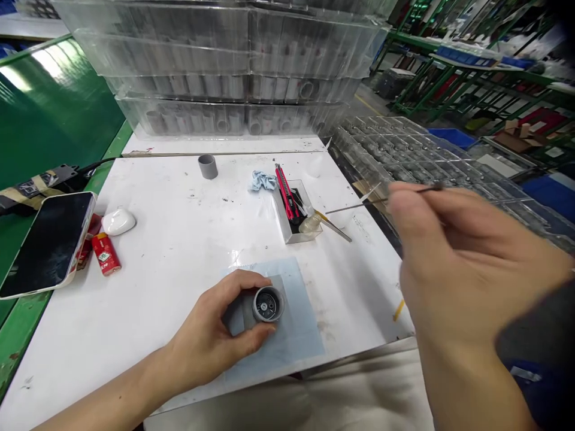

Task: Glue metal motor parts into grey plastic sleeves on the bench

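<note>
- Here we are, left hand (pixel 215 329) curled round the grey cylinder (pixel 269 305), thumb and fingers pinching its sides, the open end facing up toward the camera.
- And the right hand (pixel 467 269), up and well apart, pinches a thin rod (pixel 354 208) between thumb and fingers, its tip pointing leftward, away from those fingertips.
- So how far along? A dark insert with a pale round centre sits inside the cylinder, so that much looks done; whether it is fixed, I can't tell.
- Rod and cylinder are apart, no contact between them right now; what remains on this piece doesn't show.
- Beyond the left fingers, a second grey tube (pixel 208 167) stands upright on the white tabletop (pixel 171 239), in neither hand.
- Under the left fingers lies a pale blue sheet (pixel 305 323).
- Now the containers! Between the hands, farther out, a small clear box (pixel 302 238) holds a red utility knife (pixel 287 194), with a yellow-and-metal tool (pixel 333 226) jutting over its rim.
- Far past the left fingertips, stacked clear trays (pixel 249 57) carry rows of grey tubes.
- Beyond the right fingers, another moulded tray (pixel 404 146); its contents I can't make out.
</note>
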`<state>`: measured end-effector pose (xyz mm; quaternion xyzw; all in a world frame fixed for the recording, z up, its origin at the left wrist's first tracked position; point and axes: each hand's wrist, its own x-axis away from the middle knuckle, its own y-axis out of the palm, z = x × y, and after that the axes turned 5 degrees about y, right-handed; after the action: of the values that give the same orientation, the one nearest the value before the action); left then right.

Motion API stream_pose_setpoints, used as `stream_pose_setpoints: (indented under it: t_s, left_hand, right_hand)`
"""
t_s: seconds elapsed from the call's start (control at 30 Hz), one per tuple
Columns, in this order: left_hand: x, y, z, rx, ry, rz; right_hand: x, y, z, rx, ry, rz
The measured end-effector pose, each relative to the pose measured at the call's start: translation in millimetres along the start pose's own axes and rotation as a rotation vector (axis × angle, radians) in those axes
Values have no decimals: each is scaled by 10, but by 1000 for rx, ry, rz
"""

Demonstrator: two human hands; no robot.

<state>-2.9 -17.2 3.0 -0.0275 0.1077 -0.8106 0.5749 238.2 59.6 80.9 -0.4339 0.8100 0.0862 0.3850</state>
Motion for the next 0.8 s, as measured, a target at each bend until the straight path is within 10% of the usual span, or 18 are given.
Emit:
stream_pose_setpoints:
  t_s: [0.3,0.8]
  left_hand:
    - [-24,0,9,10,0,5]
    - [-16,5,-38,10,4,19]
  right_hand:
    - [601,-230,-273,-124,-17,-488]
    - [795,-35,-94,-128,-130,-551]
